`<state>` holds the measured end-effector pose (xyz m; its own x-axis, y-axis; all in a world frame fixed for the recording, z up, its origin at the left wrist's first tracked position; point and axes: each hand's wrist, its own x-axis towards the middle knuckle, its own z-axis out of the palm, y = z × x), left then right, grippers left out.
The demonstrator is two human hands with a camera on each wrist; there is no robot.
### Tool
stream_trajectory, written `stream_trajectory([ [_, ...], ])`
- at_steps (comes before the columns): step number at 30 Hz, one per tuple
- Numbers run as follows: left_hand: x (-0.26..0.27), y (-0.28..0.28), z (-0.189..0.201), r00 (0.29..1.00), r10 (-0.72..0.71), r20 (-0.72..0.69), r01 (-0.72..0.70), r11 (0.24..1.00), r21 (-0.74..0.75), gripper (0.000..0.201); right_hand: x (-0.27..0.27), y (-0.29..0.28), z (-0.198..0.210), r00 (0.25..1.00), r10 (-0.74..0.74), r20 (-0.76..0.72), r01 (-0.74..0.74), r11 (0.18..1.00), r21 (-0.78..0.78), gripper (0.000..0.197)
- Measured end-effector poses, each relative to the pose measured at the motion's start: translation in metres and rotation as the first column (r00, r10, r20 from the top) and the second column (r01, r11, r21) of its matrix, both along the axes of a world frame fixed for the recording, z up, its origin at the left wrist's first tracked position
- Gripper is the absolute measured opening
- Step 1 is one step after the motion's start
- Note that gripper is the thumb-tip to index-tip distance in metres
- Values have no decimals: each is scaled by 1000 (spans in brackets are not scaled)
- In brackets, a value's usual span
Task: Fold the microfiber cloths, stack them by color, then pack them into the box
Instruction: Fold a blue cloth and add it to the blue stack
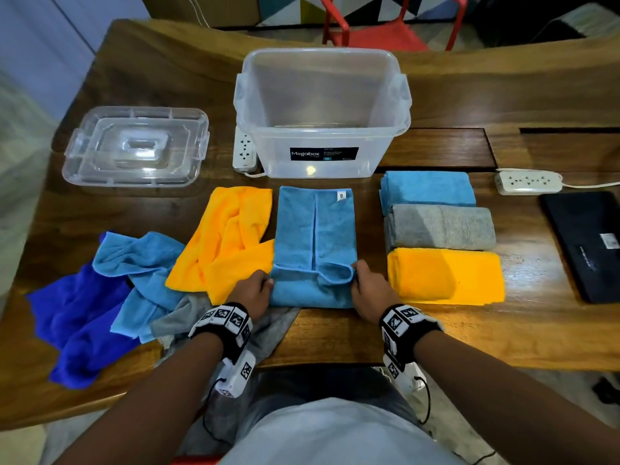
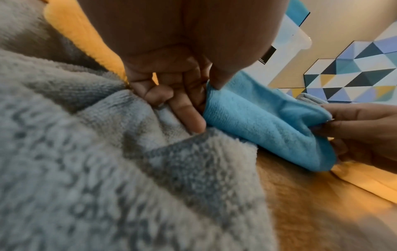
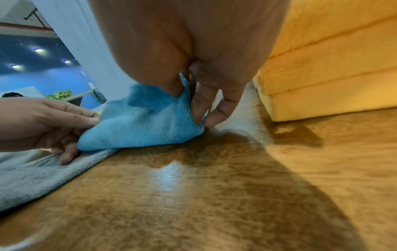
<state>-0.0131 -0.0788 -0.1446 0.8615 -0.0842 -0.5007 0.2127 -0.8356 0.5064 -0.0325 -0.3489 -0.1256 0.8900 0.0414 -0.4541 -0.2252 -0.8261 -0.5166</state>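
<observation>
Near edge of the counter (image 1: 335, 337): both hands worked one light blue cloth (image 1: 315, 229), folded lengthwise into a long strip running near to far. Left hand (image 1: 255, 290) pinched the strip's near left corner, thumb on top, fingers curled beneath. Right hand (image 1: 369, 290) pinched the near right corner the same way. The near end was lifted and turned over toward the far end, forming a low roll between the hands.

A loose grey cloth (image 1: 271, 330) lay under the left wrist and partly under the strip, hanging over the near edge.

Left of the strip: crumpled orange cloth (image 1: 228, 239) touching it, then a crumpled light blue one (image 1: 144, 270), then a dark blue one (image 1: 80, 317) farthest left.

Right of the strip, folded stacks in a row near to far: orange stack (image 1: 446, 276), grey stack (image 1: 443, 226), light blue stack (image 1: 429, 187).

Farther back, centre: clear plastic box (image 1: 322, 109), open, nothing visible inside. Its lid (image 1: 134, 146) lay to the left. A white power strip (image 1: 245, 149) sat against the box's left side; another power strip (image 1: 528, 182) at far right, beside a black flat device (image 1: 583, 243).
</observation>
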Motion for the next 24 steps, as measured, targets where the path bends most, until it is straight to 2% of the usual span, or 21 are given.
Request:
stream_trajectory([
  [3, 6, -2, 0, 999, 18, -41, -16, 999, 35, 20, 3, 4, 1, 999, -48, -12, 48, 999, -4, 27],
  [7, 13, -3, 5, 992, -13, -122, 14, 1000, 5, 22, 8, 4, 6, 998, -37, -50, 40, 998, 57, 43],
  [10, 14, -4, 14, 995, -51, -86, 53, 999, 13, 28, 10, 5, 10, 999, -18, -33, 21, 994, 109, 54],
  [12, 15, -5, 18, 997, -77, -24, 76, 997, -34, 29, 11, 6, 8, 1000, 6, -6, -5, 990, 141, 57],
  [14, 17, -6, 18, 996, -81, 29, 83, 991, -102, 22, 13, 6, 3, 1000, -5, 10, 3, 985, 173, 53],
  [16, 19, -5, 16, 998, -47, 39, 52, 988, -148, 12, 15, 6, -3, 998, -53, 22, 48, 981, 189, 38],
  [18, 22, -3, 8, 1000, -4, 3, 4, 985, -170, 12, 17, 6, -7, 995, -87, 45, 76, 977, 199, 20],
  [20, 24, 1, 0, 997, 17, -74, -32, 977, -209, 12, 19, 6, -9, 994, -93, 53, 80, 975, 209, 14],
  [22, 25, 4, -6, 994, 14, -108, -38, 975, -221, 11, 22, 6, -7, 993, -115, 39, 102, 966, 239, 17],
  [24, 28, 3, -5, 994, 30, -108, -55, 969, -240, 10, 24, 7, -5, 988, -154, 3, 146, 945, 292, 34],
])
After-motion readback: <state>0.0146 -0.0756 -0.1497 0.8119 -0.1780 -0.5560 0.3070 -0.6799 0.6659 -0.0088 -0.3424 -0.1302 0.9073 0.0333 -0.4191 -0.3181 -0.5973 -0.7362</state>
